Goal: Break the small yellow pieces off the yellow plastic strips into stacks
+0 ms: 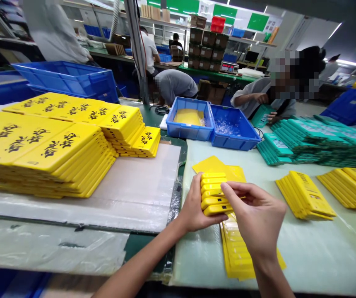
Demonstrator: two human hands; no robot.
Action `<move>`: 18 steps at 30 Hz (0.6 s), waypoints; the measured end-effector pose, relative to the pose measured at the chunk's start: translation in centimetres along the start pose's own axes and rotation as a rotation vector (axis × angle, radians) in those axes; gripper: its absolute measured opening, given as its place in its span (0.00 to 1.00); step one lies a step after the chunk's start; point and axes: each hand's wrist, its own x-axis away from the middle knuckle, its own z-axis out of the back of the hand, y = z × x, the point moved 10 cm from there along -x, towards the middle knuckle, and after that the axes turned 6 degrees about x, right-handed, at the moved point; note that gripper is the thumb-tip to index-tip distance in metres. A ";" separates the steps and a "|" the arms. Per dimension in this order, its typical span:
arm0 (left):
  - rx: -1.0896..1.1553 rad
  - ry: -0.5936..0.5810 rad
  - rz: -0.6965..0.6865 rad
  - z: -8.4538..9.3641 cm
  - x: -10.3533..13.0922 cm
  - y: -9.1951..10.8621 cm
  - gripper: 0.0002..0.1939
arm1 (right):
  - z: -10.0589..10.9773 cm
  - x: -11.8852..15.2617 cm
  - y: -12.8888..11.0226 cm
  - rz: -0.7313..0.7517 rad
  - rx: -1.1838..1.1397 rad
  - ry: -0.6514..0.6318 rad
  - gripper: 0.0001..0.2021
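Note:
My left hand (194, 207) is wrapped round a small stack of flat yellow cases (212, 187), held edge-on above the bench. Dark port-like openings show on the ends of the lower cases. My right hand (255, 209) is closed in a pinch, its thumb tip at the end of a middle case. Whatever is between those fingers is too small or hidden to make out. Beneath both hands lie yellow sheets (238, 254) with rows of glossy pale strips. Another yellow sheet (210, 164) lies just behind the held stack.
Large piles of yellow cases with black lettering (56, 142) stand left. Smaller yellow stacks (305, 194) and teal stacks (314, 138) are at right. Two blue bins (190, 130) sit ahead, one containing clear scraps. Across the bench, a person (258, 97) handles a teal case.

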 end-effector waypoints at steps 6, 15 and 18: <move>0.008 -0.003 0.007 -0.1 0.1 -0.2 0.66 | -0.3 -0.4 0.0 -0.006 0.029 -0.045 0.07; 0.012 -0.006 -0.012 -0.1 0.1 -0.2 0.65 | -0.6 -0.9 0.9 -0.030 0.070 -0.085 0.09; -0.002 0.002 -0.033 0.0 0.0 0.2 0.64 | -0.9 -0.9 1.3 -0.034 0.069 -0.109 0.13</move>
